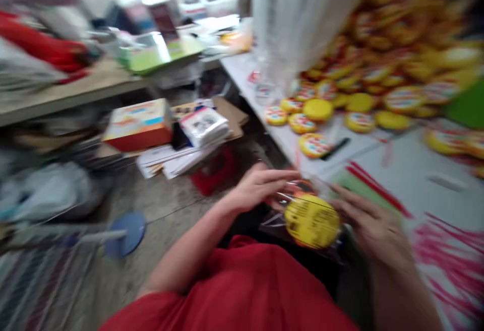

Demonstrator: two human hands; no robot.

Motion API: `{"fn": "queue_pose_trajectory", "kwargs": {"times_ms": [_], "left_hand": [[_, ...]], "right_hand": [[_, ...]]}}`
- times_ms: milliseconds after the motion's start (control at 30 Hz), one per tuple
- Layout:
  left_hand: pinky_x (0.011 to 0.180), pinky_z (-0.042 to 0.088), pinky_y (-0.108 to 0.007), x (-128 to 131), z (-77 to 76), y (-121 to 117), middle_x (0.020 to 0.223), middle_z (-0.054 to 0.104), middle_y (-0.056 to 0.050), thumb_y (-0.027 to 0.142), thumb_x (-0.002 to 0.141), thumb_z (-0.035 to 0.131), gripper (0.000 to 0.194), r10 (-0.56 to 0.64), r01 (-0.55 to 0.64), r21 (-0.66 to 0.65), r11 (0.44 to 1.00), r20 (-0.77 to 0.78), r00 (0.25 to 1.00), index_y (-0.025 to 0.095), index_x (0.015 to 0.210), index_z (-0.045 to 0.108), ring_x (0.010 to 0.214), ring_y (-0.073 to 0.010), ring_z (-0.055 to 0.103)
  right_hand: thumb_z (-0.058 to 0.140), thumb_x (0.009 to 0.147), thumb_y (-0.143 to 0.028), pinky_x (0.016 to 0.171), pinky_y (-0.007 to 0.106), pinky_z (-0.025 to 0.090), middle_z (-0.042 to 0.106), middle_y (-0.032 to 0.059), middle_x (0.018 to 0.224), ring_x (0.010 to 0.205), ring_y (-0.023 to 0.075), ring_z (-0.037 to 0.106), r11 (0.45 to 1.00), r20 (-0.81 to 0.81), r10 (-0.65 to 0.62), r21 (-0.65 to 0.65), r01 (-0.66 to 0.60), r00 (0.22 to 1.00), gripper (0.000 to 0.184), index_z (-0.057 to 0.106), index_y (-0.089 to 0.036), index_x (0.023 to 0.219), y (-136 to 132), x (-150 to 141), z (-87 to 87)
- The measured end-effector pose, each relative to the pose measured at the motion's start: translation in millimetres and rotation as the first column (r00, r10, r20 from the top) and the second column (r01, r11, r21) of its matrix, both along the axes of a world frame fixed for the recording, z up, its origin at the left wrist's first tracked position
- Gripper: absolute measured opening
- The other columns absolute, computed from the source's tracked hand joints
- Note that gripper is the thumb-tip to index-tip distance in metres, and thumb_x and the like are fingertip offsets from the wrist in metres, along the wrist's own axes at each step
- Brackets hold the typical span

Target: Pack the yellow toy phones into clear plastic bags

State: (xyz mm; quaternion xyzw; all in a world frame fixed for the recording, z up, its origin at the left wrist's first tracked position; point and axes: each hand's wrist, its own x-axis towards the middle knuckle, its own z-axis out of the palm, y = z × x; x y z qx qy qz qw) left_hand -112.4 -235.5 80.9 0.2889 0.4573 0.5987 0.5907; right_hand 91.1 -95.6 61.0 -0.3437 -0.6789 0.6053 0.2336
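In front of my red shirt, a round yellow disc-shaped item [312,221] with dark print lies inside a clear plastic bag [338,250]. My left hand [260,187] grips the bag's left side, its fingers reaching toward the top of the yellow item. On the other side, my right hand [372,225] has its fingers at the bag's right edge, close to the disc. Something orange and dark [302,187] shows behind the disc, too blurred to name. The thumb of my right hand is hidden.
A large pile of yellow round items [393,54] covers the back of the white table [378,154]. Pink strips [449,255] lie at right, beside red strips [378,190]. A black pen-like object [336,148] rests near the edge. Boxes [138,124] stand at left.
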Motion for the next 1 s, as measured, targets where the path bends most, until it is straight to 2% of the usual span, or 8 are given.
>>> {"fn": "queue_pose_trajectory", "kwargs": {"times_ms": [167,267,400,567,733,833,933,1000], "left_hand": [[0.059,0.059,-0.027,3.2,-13.0,25.4,0.076,0.068,-0.004,0.02,0.075,0.065,0.007,-0.045,0.045,0.001,0.999,0.17,0.984,0.013,0.075,0.065,0.069,-0.0156,0.066],[0.054,0.058,-0.026,11.4,-11.5,34.6,0.064,0.06,0.0,0.017,0.069,0.064,0.007,-0.049,0.053,-0.017,0.998,0.189,0.981,0.013,0.065,0.06,0.059,-0.0123,0.061],[0.055,0.057,-0.025,17.0,-11.6,47.0,0.063,0.056,-0.001,0.036,0.075,0.067,0.027,-0.073,0.072,0.014,0.997,0.134,0.988,0.012,0.063,0.059,0.059,-0.0115,0.057],[0.066,0.059,-0.028,32.7,-10.5,63.9,0.087,0.066,-0.003,0.04,0.08,0.069,0.032,-0.132,0.131,-0.025,0.991,-0.059,0.989,0.017,0.102,0.064,0.075,-0.0152,0.065],[0.083,0.058,-0.037,52.4,-8.6,77.7,0.118,0.065,-0.009,0.045,0.083,0.066,0.069,-0.228,0.224,-0.043,0.974,-0.109,0.968,0.03,0.143,0.036,0.107,-0.026,0.064],[0.09,0.055,-0.04,55.1,-17.1,85.4,0.131,0.059,-0.011,0.048,0.082,0.065,0.063,-0.385,0.379,-0.068,0.923,-0.147,0.911,0.029,0.138,0.044,0.12,-0.0303,0.056],[0.094,0.053,-0.04,58.2,-30.2,89.7,0.129,0.061,-0.011,0.051,0.083,0.064,0.054,-0.575,0.556,-0.147,0.818,-0.221,0.788,0.026,0.13,0.055,0.119,-0.0296,0.057],[0.095,0.052,-0.039,62.9,-36.4,88.8,0.128,0.061,-0.011,0.052,0.084,0.061,0.052,-0.639,0.617,-0.169,0.769,-0.262,0.724,0.024,0.129,0.056,0.119,-0.0283,0.057]], "right_hand": [[0.065,0.075,-0.026,0.067,0.031,0.053,0.073,0.0057,0.082,0.076,0.0215,0.067,0.992,-0.147,-0.094,-0.1,0.08,0.985,0.014,0.077,-0.023,0.082,11.5,22.2,-1.3],[0.06,0.076,-0.02,0.069,0.029,0.051,0.072,0.004,0.082,0.078,0.0201,0.065,0.997,-0.188,-0.059,-0.056,0.05,0.98,0.016,0.076,-0.023,0.077,15.0,31.1,-4.0],[0.053,0.088,-0.032,0.081,0.033,0.05,0.071,0.0071,0.098,0.094,0.0232,0.064,0.998,-0.204,0.025,-0.044,-0.035,0.979,0.023,0.073,-0.02,0.09,14.3,46.2,0.8],[0.061,0.09,-0.037,0.076,0.029,0.051,0.071,0.0038,0.097,0.088,0.0185,0.066,0.986,-0.207,-0.12,-0.138,0.092,0.971,0.03,0.058,-0.026,0.117,4.7,58.1,8.6],[0.066,0.085,-0.04,0.072,0.03,0.054,0.071,0.0052,0.094,0.084,0.0194,0.067,0.949,-0.221,-0.306,-0.148,0.278,0.926,0.048,0.054,-0.025,0.129,9.9,106.9,10.8],[0.073,0.078,-0.035,0.062,0.027,0.054,0.071,0.0032,0.088,0.072,0.0172,0.065,0.761,-0.248,-0.643,-0.101,0.641,0.725,0.051,0.058,-0.025,0.125,23.0,179.0,17.9],[0.074,0.071,-0.021,0.055,0.027,0.054,0.069,0.0014,0.081,0.063,0.0153,0.063,0.356,-0.384,-0.876,-0.109,0.928,0.291,0.04,0.065,-0.023,0.11,25.1,272.7,34.6],[0.067,0.072,-0.009,0.06,0.026,0.054,0.068,0.0017,0.085,0.065,0.013,0.063,0.038,-0.561,-0.826,-0.167,0.985,-0.064,0.023,0.068,-0.021,0.092,19.3,326.8,45.6]]}}
